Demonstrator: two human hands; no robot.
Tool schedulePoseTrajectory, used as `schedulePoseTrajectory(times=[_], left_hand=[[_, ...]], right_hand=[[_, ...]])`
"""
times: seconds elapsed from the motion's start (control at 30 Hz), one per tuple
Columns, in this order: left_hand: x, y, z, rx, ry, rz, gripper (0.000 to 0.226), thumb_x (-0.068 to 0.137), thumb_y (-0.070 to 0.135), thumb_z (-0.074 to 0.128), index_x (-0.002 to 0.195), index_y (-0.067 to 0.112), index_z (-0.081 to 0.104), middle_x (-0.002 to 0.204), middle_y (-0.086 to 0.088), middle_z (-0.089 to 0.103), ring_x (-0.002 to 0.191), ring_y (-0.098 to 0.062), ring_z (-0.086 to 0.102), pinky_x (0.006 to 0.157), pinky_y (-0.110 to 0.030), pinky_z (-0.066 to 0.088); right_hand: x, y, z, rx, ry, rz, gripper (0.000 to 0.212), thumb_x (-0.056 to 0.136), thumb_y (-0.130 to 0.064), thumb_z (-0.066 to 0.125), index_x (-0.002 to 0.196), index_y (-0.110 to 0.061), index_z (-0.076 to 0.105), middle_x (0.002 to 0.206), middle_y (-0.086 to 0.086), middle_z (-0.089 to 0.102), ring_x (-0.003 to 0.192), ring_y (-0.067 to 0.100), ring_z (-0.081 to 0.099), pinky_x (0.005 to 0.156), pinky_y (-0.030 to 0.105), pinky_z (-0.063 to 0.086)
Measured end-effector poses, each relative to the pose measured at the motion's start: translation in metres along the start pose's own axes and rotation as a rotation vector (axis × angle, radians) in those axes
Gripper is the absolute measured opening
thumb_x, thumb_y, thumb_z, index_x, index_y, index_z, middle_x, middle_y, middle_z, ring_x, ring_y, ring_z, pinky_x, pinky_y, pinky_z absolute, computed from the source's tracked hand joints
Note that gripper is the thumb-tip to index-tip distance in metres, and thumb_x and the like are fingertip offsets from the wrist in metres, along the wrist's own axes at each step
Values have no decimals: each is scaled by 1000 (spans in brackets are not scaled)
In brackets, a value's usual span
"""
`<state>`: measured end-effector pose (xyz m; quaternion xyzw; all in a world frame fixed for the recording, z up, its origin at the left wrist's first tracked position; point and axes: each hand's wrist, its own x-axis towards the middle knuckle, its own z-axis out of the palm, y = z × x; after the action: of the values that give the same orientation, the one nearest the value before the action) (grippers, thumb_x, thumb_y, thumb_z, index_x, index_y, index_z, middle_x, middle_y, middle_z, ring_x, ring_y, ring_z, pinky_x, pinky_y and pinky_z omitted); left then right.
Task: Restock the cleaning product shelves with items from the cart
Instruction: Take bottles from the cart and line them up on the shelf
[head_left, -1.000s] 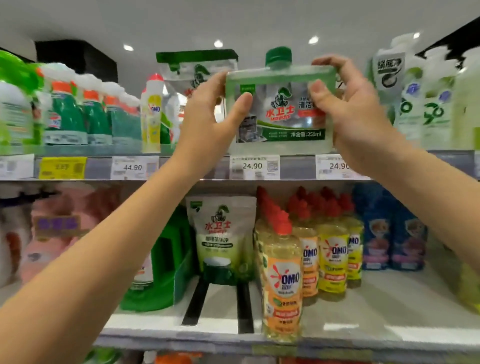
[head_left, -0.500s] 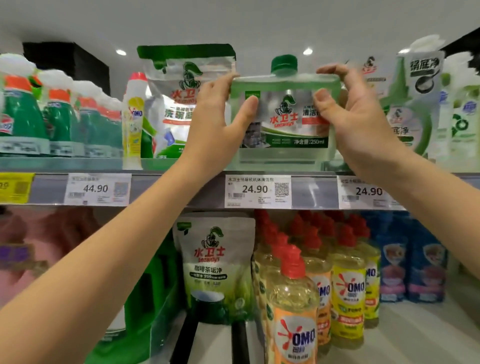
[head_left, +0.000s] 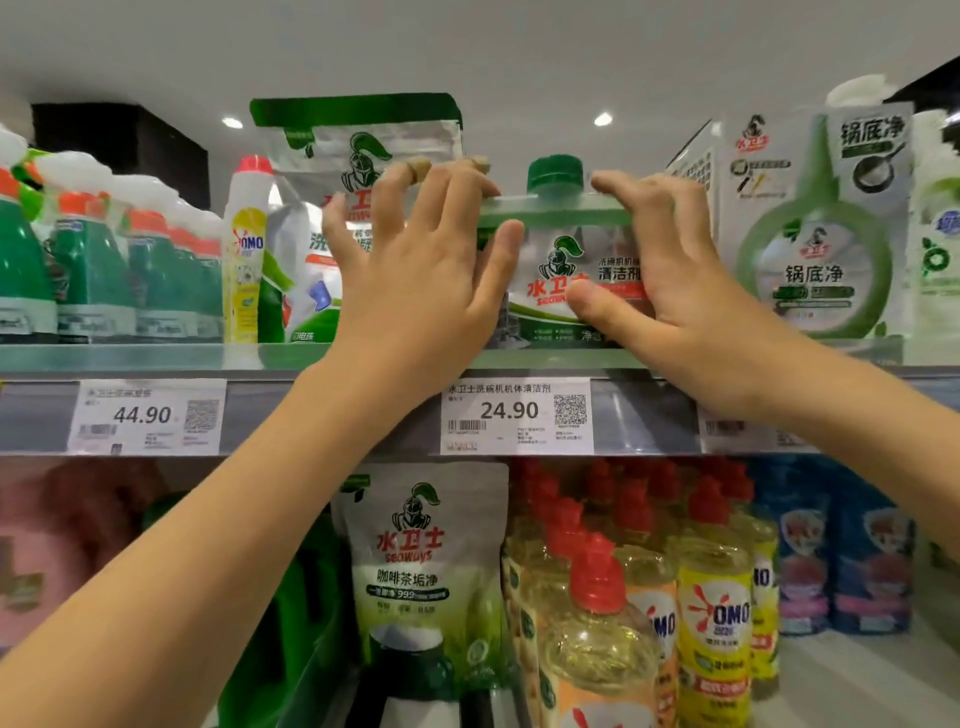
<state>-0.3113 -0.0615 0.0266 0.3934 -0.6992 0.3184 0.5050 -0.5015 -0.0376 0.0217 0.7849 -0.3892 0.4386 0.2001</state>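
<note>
Now | green-capped cleaner bottle (head_left: 566, 260) standing on upper shelf (head_left: 156, 358), above the 24.90 price tag (head_left: 514, 415) | right hand (head_left: 691, 291) grasps it, thumb on label, fingers over its shoulder | left hand (head_left: 415, 280) spread loose, thumb touching its corner | pouch (head_left: 353, 150) just beside.

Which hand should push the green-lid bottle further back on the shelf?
Probably the right hand: its fingers lie over the top of the green-capped bottle and its thumb presses the label. The left hand is spread mostly beside it, with only its thumb touching the bottle's edge.
</note>
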Motion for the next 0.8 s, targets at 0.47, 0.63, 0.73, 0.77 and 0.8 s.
schedulePoseTrajectory(times=[0.47, 0.63, 0.73, 0.77, 0.8], left_hand=[[-3, -1, 3, 77, -1, -3, 48, 99, 48, 19, 139, 27, 35, 149, 8, 30, 142, -20, 16, 112, -62, 3], [-14, 4, -6, 110, 40, 16, 56, 100, 50, 25, 150, 27, 24, 160, 6, 14, 147, -21, 8, 111, -63, -1], [-31, 8, -21, 46, 89, 39, 51, 97, 49, 32, 142, 26, 40, 155, 3, 28, 144, -21, 21, 111, -62, 5], [-39, 9, -27, 17, 108, 37, 47, 97, 47, 37, 137, 25, 45, 151, 2, 35, 141, -21, 27, 112, -62, 8], [-49, 9, -34, -13, 120, 28, 43, 96, 44, 41, 133, 23, 48, 146, 1, 41, 137, -21, 33, 112, -62, 12]], right_hand=[[-1, 0, 2, 29, 52, 0, 72, 86, -49, 48, 147, -20, 23, 150, 5, 10, 143, 19, 12, 118, 39, 18], [-4, -2, -1, 16, 117, -17, 79, 88, -49, 50, 152, -16, 19, 156, 3, 13, 146, 15, 9, 117, 30, 10], [-18, -12, -7, 31, 233, -61, 67, 91, -44, 51, 148, -15, 31, 153, 4, 24, 144, 16, 17, 116, 25, 12], [-26, -18, -9, 28, 268, -89, 60, 92, -42, 51, 143, -13, 38, 149, 6, 30, 141, 18, 22, 115, 23, 15], [-36, -26, -10, 36, 291, -117, 54, 92, -40, 52, 137, -12, 44, 143, 7, 36, 138, 20, 28, 113, 21, 17]])
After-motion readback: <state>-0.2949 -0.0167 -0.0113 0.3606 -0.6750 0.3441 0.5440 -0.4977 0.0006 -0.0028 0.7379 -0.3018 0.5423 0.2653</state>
